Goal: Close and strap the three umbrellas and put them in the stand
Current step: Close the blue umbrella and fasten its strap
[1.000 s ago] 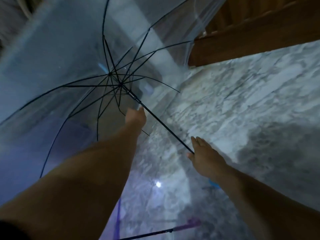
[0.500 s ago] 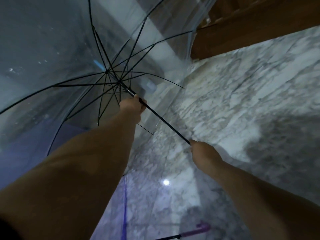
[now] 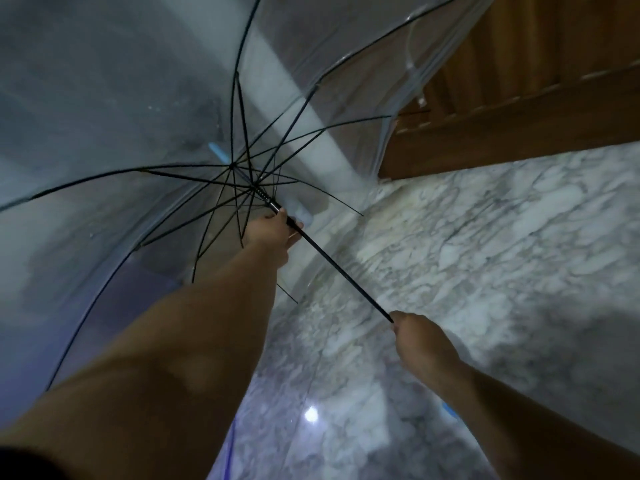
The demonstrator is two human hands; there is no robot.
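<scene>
Umbrella (image 3: 145,109) was wide open above the marble floor (image 3: 502,237). Your left hand (image 3: 270,233) gripped the thin shaft (image 3: 343,275) by the slider, your right hand (image 3: 422,344) the handle end. Probably light, with flimsy ribs, so keep holding the shaft.

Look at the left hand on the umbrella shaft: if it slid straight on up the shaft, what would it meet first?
The left hand would probably first meet the runner, where the black ribs join under the clear canopy.
</scene>
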